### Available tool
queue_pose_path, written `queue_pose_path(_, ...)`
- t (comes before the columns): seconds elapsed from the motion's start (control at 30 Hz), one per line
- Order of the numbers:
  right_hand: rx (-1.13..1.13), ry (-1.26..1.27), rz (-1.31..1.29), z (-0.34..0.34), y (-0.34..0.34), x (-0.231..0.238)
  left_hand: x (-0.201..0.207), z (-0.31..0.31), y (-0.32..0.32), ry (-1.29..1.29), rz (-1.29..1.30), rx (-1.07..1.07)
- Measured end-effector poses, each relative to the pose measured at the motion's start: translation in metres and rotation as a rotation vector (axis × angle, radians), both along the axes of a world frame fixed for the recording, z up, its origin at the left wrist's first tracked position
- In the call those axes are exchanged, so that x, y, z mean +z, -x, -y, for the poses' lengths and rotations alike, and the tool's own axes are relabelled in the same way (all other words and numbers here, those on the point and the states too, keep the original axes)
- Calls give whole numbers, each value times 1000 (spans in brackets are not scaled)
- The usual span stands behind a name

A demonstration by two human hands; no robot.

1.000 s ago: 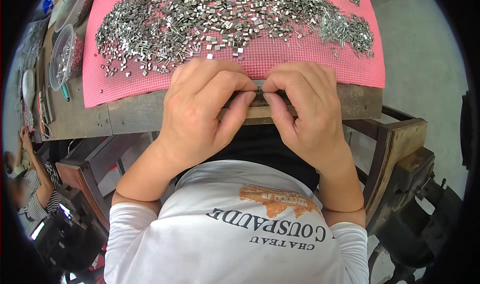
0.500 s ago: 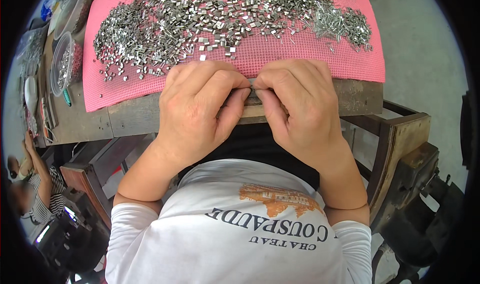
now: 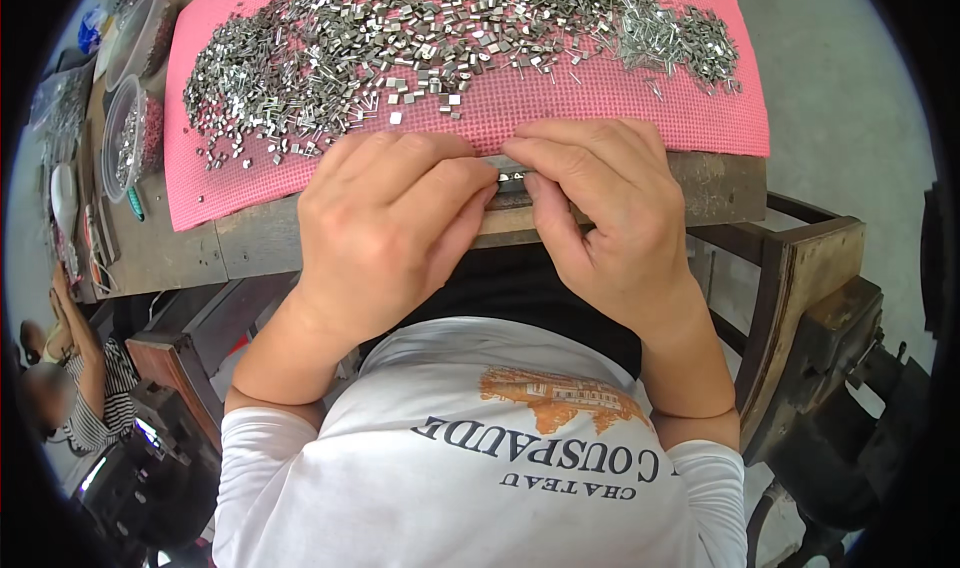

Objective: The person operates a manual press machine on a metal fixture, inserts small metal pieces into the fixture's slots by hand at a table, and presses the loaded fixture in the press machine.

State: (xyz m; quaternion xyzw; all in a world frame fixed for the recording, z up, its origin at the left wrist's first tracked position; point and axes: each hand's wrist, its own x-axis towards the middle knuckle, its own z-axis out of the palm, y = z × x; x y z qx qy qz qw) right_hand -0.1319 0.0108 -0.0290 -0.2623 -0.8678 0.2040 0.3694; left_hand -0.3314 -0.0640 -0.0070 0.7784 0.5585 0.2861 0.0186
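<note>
At the bench's front edge, my left hand (image 3: 385, 218) pinches with thumb and forefinger. From its fingertips a small silvery metal piece (image 3: 513, 177) points toward my other hand; its exact kind is too small to make out. Close on the right, my right hand (image 3: 610, 208) has its thumb and forefinger apart, the thumb tip beside the metal piece. Beyond both hands, a wide heap of small metal links and pins (image 3: 440, 38) covers much of the pink mesh mat (image 3: 235, 183).
The worn bench edge (image 3: 720, 188) runs under my wrists. Clear plastic tubs (image 3: 122, 133) of small parts stand at the left, near a green-handled tool (image 3: 135, 203). A machine (image 3: 830, 428) sits at the lower right. Another person in a striped top (image 3: 105, 393) works at far left.
My fingertips have drawn apart, and my right thumb and forefinger have spread. The small metal piece between my hands now shows more plainly. My left hand has shifted slightly left.
</note>
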Motion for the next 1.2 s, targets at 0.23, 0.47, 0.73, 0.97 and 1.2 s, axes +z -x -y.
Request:
queue_pose_path(0.23, -21, 8, 50, 0, -2, 10, -3, 8, 43, -87, 50, 275)
queue_pose_path(0.47, 28, 32, 111, 0, 20, 20, -3, 22, 68, -28, 35, 343)
queue_pose_path(0.73, 72, -43, 162, -6, 74, 14, -12, 12, 54, -114, -115, 316)
queue_pose_path(0.97, 60, -151, 250, -13, 96, 8, -13, 15, 56, -21, 15, 340)
queue_pose_path(1.2, 29, -151, 284, -15, 92, 11, -14, 15, 55, -38, 102, 371)
